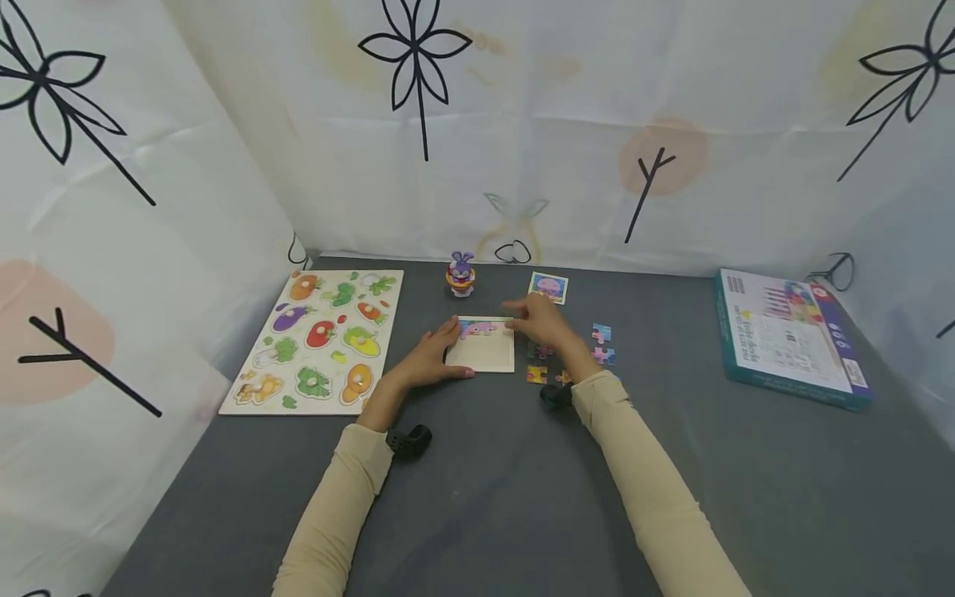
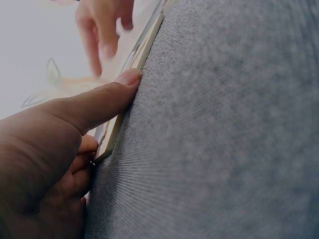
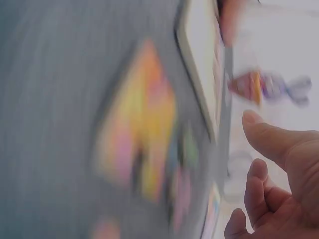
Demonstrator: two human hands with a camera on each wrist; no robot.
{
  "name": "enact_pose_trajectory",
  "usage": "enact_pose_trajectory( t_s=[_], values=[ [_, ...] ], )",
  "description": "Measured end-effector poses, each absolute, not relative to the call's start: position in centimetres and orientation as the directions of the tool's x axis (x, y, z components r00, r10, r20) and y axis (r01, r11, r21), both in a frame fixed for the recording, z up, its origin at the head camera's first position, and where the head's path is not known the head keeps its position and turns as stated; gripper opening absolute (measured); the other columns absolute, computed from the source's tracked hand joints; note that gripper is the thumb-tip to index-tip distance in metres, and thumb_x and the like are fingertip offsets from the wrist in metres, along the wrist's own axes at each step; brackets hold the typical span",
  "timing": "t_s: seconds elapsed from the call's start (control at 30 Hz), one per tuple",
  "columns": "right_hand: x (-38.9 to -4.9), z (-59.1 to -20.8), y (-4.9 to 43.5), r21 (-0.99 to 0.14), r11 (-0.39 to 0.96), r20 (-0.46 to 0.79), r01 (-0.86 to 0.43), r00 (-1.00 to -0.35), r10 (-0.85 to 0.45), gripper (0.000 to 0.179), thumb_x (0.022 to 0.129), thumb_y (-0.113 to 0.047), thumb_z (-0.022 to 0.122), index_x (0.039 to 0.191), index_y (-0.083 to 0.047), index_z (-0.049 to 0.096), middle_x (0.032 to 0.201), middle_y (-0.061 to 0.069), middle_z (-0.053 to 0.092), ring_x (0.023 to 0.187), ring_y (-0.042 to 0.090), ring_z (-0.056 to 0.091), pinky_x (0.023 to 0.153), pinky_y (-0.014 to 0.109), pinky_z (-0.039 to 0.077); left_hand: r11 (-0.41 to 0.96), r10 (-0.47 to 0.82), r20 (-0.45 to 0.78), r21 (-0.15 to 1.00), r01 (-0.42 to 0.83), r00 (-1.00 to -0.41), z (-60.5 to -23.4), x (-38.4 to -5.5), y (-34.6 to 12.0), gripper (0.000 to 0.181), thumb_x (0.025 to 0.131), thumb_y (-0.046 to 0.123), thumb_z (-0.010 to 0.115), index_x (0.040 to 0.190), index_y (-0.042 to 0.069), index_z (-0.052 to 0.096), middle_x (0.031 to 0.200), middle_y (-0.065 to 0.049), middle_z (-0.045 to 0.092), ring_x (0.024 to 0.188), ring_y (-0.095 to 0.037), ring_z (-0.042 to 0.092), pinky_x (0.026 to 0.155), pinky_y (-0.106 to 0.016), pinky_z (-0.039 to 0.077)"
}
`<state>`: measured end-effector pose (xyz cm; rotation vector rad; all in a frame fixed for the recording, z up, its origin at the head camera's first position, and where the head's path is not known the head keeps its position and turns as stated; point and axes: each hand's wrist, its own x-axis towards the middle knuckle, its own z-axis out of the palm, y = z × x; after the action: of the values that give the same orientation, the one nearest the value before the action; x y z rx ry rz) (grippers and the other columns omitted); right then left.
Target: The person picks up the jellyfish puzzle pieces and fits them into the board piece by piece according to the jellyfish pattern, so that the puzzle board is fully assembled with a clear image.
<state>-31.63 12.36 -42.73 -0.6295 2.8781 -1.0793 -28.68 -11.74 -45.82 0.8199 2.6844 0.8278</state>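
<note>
A small pale puzzle tray [image 1: 488,355] lies on the grey table, with a few joined pink and purple jigsaw pieces [image 1: 480,329] along its far side. My left hand [image 1: 427,358] holds the tray at its left side; in the left wrist view the thumb [image 2: 112,97] presses the near edge and the fingers curl by the corner. Above the tray's far right corner hovers my right hand [image 1: 543,322]. Its thumb and fingers stand apart in the right wrist view, nothing between them. Loose jigsaw pieces [image 1: 536,375] lie right of the tray, partly hidden under the right arm.
More loose pieces [image 1: 603,356] lie farther right. Behind stand a purple rabbit figurine [image 1: 461,275] and a small picture card [image 1: 549,287]. A vegetable puzzle board [image 1: 336,290] lies at left, a teal-edged box [image 1: 783,336] at far right. A patterned cloth [image 1: 552,166] hangs behind the table.
</note>
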Motion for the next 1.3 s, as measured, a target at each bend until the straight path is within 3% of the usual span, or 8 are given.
enact_pose_trajectory(
  t_s=[0.17, 0.4, 0.53, 0.73, 1.0, 1.17, 1.3],
  values=[
    [-30.9, -42.1, 16.8, -0.623, 0.737, 0.093, -0.262, -0.960, -0.262, 0.041, 0.084, -0.014, 0.067, 0.122, -0.002, 0.059, 0.057, 0.000, 0.037, 0.051, 0.012, 0.029, 0.050, 0.025, 0.028, 0.685, 0.567, -0.030, 0.573, 0.451, -0.823, -45.9, -28.6, -12.1, 0.090, 0.082, 0.033, 0.068, 0.144, -0.005, 0.016, 0.154, -0.018, 0.007, 0.143, -0.031, 0.009, 0.113, -0.055, 0.005],
    [-29.5, -42.5, 23.4, -0.644, 0.752, 0.037, -0.140, -0.988, -0.151, 0.039, 0.086, -0.013, 0.063, 0.122, 0.001, 0.058, 0.050, -0.002, 0.029, 0.045, 0.010, 0.023, 0.045, 0.025, 0.024, 0.677, 0.574, -0.030, 0.580, 0.453, -0.819, -45.8, -28.5, -12.3, 0.090, 0.082, 0.033, 0.067, 0.145, -0.006, 0.014, 0.154, -0.018, 0.007, 0.143, -0.031, 0.007, 0.113, -0.055, 0.004],
    [-29.0, -43.3, 25.7, -0.640, 0.763, -0.005, -0.090, -0.993, -0.121, 0.037, 0.087, -0.013, 0.062, 0.121, 0.002, 0.059, 0.058, 0.000, 0.035, 0.052, 0.013, 0.028, 0.050, 0.026, 0.027, 0.681, 0.570, -0.029, 0.575, 0.453, -0.821, -45.7, -28.6, -12.4, 0.090, 0.082, 0.033, 0.068, 0.145, -0.005, 0.015, 0.154, -0.018, 0.007, 0.143, -0.031, 0.007, 0.113, -0.054, 0.004],
    [-28.5, -43.8, 26.8, -0.601, 0.797, -0.057, -0.060, -0.991, -0.117, 0.037, 0.085, -0.016, 0.064, 0.118, 0.001, 0.061, 0.072, 0.005, 0.042, 0.068, 0.018, 0.037, 0.058, 0.028, 0.031, 0.686, 0.575, -0.034, 0.565, 0.459, -0.817, -45.5, -28.5, -12.1, 0.090, 0.083, 0.033, 0.067, 0.145, -0.005, 0.015, 0.154, -0.018, 0.008, 0.143, -0.031, 0.008, 0.113, -0.054, 0.005],
    [-28.2, -43.8, 26.9, -0.586, 0.808, -0.051, -0.052, -0.994, -0.101, 0.035, 0.085, -0.016, 0.065, 0.116, 0.000, 0.063, 0.072, 0.006, 0.041, 0.069, 0.019, 0.037, 0.059, 0.028, 0.030, 0.676, 0.581, -0.029, 0.575, 0.462, -0.813, -45.7, -28.6, -11.8, 0.089, 0.083, 0.036, 0.066, 0.145, -0.005, 0.015, 0.154, -0.018, 0.008, 0.143, -0.031, 0.007, 0.112, -0.056, 0.004],
    [-28.2, -43.7, 26.8, -0.595, 0.802, -0.043, -0.053, -0.994, -0.098, 0.032, 0.085, -0.014, 0.064, 0.114, 0.000, 0.064, 0.075, 0.007, 0.041, 0.072, 0.020, 0.037, 0.061, 0.029, 0.029, 0.612, 0.610, 0.024, 0.621, 0.490, -0.792, -46.1, -28.7, -12.3, 0.097, 0.082, 0.053, 0.060, 0.145, -0.003, 0.014, 0.155, -0.015, 0.007, 0.144, -0.026, 0.004, 0.113, -0.055, 0.000],
    [-28.4, -43.8, 26.7, -0.592, 0.802, -0.020, -0.079, -0.993, -0.113, 0.032, 0.084, -0.013, 0.065, 0.112, 0.002, 0.064, 0.075, 0.008, 0.043, 0.072, 0.020, 0.037, 0.061, 0.029, 0.028, 0.610, 0.613, 0.025, 0.620, 0.494, -0.789, -46.1, -28.7, -12.3, 0.098, 0.081, 0.054, 0.061, 0.145, -0.003, 0.014, 0.155, -0.016, 0.007, 0.144, -0.027, 0.004, 0.113, -0.055, 0.000]
  ],
)
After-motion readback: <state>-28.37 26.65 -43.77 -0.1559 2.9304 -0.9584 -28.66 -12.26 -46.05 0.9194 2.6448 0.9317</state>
